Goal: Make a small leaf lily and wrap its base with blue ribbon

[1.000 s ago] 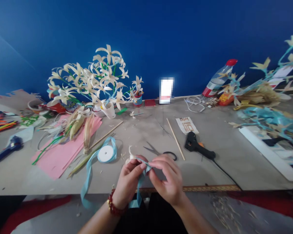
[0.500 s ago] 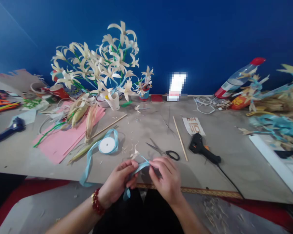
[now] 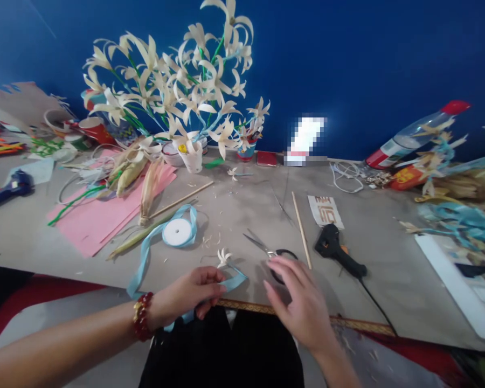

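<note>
Your left hand (image 3: 204, 291) is closed, gripping the blue ribbon (image 3: 235, 281) between thumb and fingers above the front edge of the table (image 3: 372, 221). The ribbon extends from this grip to a folded point on the right; a thin blue stem runs from near that point to the small white flower (image 3: 223, 258), located just beyond your left hand.

Your right hand (image 3: 297, 302) is open and grips nothing — thumb and fingers stand apart, palm toward the left. Its fingertips are at the handles of the scissors (image 3: 260, 244); contact cannot be determined. The scissors lie with the blades partly open, pointing away and to the left.

The ribbon spool (image 3: 177, 231) lies flat to the left, with loose ribbon around it and a length running down to the table edge. Whether that length joins the ribbon in your left hand cannot be determined. Pink sheets (image 3: 101, 229) lie further left.

To the right of the scissors, locate the wooden stick (image 3: 302, 229), then the black glue gun (image 3: 339, 250) with its cord running to the front edge. The printed packet (image 3: 325, 211) lies just beyond the glue gun.
</note>
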A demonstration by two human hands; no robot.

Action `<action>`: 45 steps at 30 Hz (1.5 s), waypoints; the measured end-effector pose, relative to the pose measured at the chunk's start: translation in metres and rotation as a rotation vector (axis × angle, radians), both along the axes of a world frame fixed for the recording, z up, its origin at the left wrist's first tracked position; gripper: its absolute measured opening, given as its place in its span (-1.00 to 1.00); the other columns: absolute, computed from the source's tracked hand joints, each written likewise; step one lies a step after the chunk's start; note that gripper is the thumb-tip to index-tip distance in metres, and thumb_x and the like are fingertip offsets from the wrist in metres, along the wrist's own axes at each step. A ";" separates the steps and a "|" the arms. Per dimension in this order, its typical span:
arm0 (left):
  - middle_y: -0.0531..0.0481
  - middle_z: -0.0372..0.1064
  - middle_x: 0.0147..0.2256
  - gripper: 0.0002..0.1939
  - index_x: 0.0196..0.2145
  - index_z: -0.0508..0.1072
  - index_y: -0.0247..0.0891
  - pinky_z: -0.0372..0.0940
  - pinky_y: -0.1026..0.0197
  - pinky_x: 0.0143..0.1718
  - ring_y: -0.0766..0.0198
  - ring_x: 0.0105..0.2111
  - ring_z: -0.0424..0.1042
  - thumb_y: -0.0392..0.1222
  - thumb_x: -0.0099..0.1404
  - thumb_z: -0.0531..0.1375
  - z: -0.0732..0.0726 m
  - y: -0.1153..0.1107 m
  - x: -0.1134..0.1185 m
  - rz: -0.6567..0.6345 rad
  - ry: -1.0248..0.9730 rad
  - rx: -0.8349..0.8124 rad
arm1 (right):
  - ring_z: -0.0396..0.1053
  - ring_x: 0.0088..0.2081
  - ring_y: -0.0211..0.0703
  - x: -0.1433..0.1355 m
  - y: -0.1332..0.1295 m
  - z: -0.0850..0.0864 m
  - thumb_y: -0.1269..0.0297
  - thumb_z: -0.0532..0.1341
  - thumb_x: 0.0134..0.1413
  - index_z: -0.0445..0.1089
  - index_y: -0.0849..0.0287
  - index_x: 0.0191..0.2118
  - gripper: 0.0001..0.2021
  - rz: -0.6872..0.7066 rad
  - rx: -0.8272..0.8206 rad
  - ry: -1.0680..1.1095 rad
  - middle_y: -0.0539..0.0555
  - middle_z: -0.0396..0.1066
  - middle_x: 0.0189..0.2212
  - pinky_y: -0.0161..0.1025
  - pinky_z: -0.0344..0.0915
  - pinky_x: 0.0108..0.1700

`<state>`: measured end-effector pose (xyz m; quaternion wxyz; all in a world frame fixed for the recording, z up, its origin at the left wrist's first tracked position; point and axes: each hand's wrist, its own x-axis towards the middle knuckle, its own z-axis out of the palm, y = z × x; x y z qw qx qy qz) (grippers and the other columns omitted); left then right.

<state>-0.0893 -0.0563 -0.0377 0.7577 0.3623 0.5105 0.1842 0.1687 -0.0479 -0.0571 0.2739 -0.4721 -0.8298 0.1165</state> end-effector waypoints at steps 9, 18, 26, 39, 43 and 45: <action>0.20 0.30 -0.67 -0.75 -0.31 0.38 -0.23 -0.05 0.38 -0.74 0.47 -0.80 0.14 0.01 0.21 0.21 -0.001 0.002 0.001 -0.100 0.079 -0.023 | 0.42 -0.15 0.10 0.038 0.021 0.005 0.11 0.11 0.30 0.37 0.19 -0.10 -0.74 -0.023 0.067 -0.352 0.21 0.48 -0.20 -0.03 0.30 -0.13; 0.16 0.36 -0.64 -0.85 -0.34 0.36 -0.23 0.03 0.38 -0.71 0.46 -0.80 0.16 -0.12 0.17 0.18 -0.001 0.001 0.002 -0.110 0.060 -0.081 | 0.41 -0.53 -0.12 0.059 0.033 0.023 0.14 0.15 0.22 0.36 0.10 -0.28 -0.84 -0.040 -0.380 -0.277 0.02 0.44 -0.53 -0.28 0.16 -0.50; 0.21 0.17 -0.67 -0.75 -0.42 0.34 -0.21 -0.07 0.37 -0.67 0.46 -0.71 0.02 0.02 0.25 0.17 0.005 -0.003 -0.004 -0.143 0.153 -0.020 | 0.08 -0.68 -0.44 0.068 -0.025 0.023 -0.18 0.26 0.08 0.25 0.14 -0.20 -0.54 0.001 -1.586 0.566 -0.03 0.40 -0.48 -0.45 0.02 -0.63; 0.25 0.10 -0.71 -0.75 -0.38 0.40 -0.22 -0.11 0.36 -0.68 0.48 -0.73 -0.05 0.03 0.22 0.20 0.005 -0.007 -0.005 -0.109 0.065 -0.110 | -0.02 -0.70 -0.50 0.039 -0.083 -0.018 -0.29 0.32 -0.10 0.20 0.17 -0.34 -0.42 0.051 -1.801 0.819 -0.10 0.31 -0.60 -0.46 -0.10 -0.65; 0.24 0.11 -0.71 -0.76 -0.33 0.44 -0.24 -0.16 0.35 -0.68 0.47 -0.74 -0.05 0.00 0.23 0.19 0.002 -0.008 -0.005 -0.124 0.053 -0.109 | -0.04 -0.71 -0.50 0.028 -0.083 -0.026 -0.31 0.31 -0.12 0.23 0.18 -0.31 -0.40 0.015 -1.776 0.931 -0.09 0.33 -0.61 -0.45 -0.14 -0.65; 0.24 0.10 -0.72 -0.74 -0.33 0.45 -0.24 -0.17 0.35 -0.69 0.48 -0.74 -0.05 0.02 0.24 0.19 0.002 -0.008 -0.006 -0.139 0.049 -0.102 | -0.06 -0.72 -0.51 0.021 -0.082 -0.028 -0.30 0.35 -0.17 0.23 0.18 -0.31 -0.39 0.003 -1.778 0.990 -0.10 0.32 -0.63 -0.44 -0.19 -0.66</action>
